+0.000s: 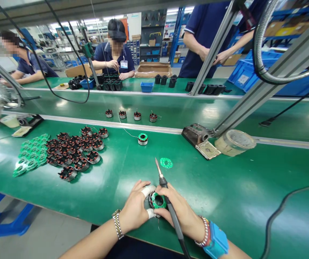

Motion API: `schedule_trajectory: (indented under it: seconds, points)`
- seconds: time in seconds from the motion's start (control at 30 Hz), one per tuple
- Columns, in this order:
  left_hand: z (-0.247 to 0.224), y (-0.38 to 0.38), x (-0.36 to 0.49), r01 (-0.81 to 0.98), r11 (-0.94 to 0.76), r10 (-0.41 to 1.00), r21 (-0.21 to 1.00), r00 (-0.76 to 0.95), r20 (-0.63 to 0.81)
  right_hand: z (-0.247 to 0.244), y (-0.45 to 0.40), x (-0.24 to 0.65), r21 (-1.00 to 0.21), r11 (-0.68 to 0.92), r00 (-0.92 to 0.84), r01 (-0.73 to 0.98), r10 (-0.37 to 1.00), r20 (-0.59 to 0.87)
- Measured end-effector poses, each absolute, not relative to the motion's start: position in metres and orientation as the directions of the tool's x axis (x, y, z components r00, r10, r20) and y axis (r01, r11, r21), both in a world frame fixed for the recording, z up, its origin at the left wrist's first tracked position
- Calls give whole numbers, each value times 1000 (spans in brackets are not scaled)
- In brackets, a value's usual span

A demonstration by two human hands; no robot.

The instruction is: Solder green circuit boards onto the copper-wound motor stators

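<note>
Near the table's front edge, a motor stator with a green ring board (159, 200) on top sits between my hands. My left hand (136, 208), with white wraps on thumb and forefinger, grips it from the left. My right hand (180, 210) holds its right side and also carries a soldering iron (172, 212), whose tip points forward and up. A loose green board (166, 163) lies just beyond the iron's tip. Farther off stands another stator with a green board (142, 139), a thin wire trailing from it.
Many stators (75, 153) and a pile of green boards (32, 153) lie at left. A soldering stand (197, 136) and a round tub (234, 142) are at right. Several stators line the conveyor (89, 108). A cable (274, 216) crosses the right. People work opposite.
</note>
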State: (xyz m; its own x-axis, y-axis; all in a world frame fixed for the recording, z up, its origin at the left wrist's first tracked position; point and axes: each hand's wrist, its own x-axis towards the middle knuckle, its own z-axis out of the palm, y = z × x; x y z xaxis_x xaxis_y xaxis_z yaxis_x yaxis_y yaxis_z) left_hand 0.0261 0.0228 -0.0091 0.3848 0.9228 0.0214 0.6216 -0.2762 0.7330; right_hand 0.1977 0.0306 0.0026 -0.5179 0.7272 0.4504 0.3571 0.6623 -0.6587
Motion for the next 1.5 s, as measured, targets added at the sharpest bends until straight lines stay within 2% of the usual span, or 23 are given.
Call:
schedule_trajectory:
  seconds: [0.17, 0.37, 0.47, 0.63, 0.77, 0.93, 1.13, 1.37, 1.5]
  points:
    - [-10, 24, 25, 608, -286, 913, 741, 409, 17, 1, 37, 199, -638, 712, -570, 295, 667, 481]
    - [-13, 24, 27, 622, -285, 914, 730, 406, 11, 5, 39, 203, -632, 718, -589, 293, 656, 472]
    - [-11, 23, 22, 619, -282, 910, 733, 416, -1, 11, 32, 212, -617, 713, -509, 333, 687, 519]
    - [-4, 22, 10, 520, -345, 839, 781, 544, 9, 14, 7, 228, -626, 617, -327, 478, 786, 525]
    - [-6, 20, 17, 548, -312, 890, 776, 453, 38, 7, -7, 230, -656, 561, -326, 504, 827, 458]
    - [-15, 17, 27, 566, -336, 927, 753, 342, 156, 3, -9, 225, -697, 528, -326, 485, 849, 417]
    - [-13, 18, 27, 553, -356, 916, 753, 368, 162, -2, -8, 218, -721, 491, -364, 489, 866, 343]
    - [-11, 18, 28, 554, -357, 917, 752, 363, 168, -3, -10, 218, -707, 511, -293, 489, 860, 419]
    - [-12, 18, 28, 553, -345, 918, 759, 365, 151, -2, -12, 217, -740, 477, -291, 475, 878, 380]
